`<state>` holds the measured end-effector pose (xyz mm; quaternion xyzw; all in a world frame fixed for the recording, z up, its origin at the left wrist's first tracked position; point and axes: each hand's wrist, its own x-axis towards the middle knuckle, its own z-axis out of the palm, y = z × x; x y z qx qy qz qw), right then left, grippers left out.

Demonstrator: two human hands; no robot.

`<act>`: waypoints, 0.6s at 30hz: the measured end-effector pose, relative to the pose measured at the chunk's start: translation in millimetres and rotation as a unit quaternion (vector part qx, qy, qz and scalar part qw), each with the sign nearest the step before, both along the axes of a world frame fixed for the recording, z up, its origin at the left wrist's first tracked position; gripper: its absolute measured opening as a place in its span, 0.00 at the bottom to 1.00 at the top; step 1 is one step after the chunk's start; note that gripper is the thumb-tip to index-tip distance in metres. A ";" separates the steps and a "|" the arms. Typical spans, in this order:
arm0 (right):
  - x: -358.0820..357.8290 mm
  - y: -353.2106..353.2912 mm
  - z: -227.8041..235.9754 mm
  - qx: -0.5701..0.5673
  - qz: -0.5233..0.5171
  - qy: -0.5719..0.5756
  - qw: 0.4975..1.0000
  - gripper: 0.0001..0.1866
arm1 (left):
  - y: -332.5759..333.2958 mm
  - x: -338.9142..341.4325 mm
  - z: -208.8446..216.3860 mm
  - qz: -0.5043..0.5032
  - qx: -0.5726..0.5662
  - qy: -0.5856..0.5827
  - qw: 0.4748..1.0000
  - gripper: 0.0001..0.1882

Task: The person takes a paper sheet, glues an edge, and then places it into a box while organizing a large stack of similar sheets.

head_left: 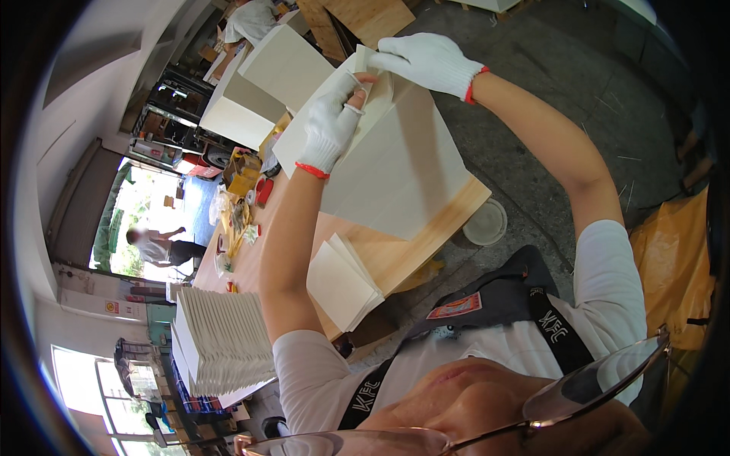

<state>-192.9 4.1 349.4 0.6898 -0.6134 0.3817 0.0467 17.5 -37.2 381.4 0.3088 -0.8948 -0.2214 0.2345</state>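
Observation:
Both hands wear white knit gloves with red cuffs. My left hand, bare thumb and fingertip showing, closes on a thin off-white board piece. At the far end of the same piece is my right hand, its fingers pressed together at the edge; its thumb is partly hidden. Beneath the hands lies a large off-white panel, tilted across the wooden table. Several loose off-white sheets are fanned out on the table nearer to me.
A tall stack of white boards stands at the left. Large white boxes are beyond the table. Tape rolls and bags litter the table's left side. A round pale bucket is on the floor. A person is near the doorway.

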 end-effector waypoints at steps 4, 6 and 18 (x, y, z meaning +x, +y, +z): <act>3.5 -7.8 -14.3 0.014 0.048 -0.187 0.981 0.25 | -9.9 1.5 -7.3 -0.019 -0.031 0.010 0.999 0.14; 5.3 -6.8 -17.7 0.013 0.053 -0.236 0.970 0.28 | -8.4 -0.4 -9.0 -0.013 0.002 0.013 1.000 0.17; 5.9 -9.0 -26.0 0.011 0.053 -0.283 0.958 0.30 | -5.5 -2.1 -6.1 -0.006 0.117 0.016 0.993 0.21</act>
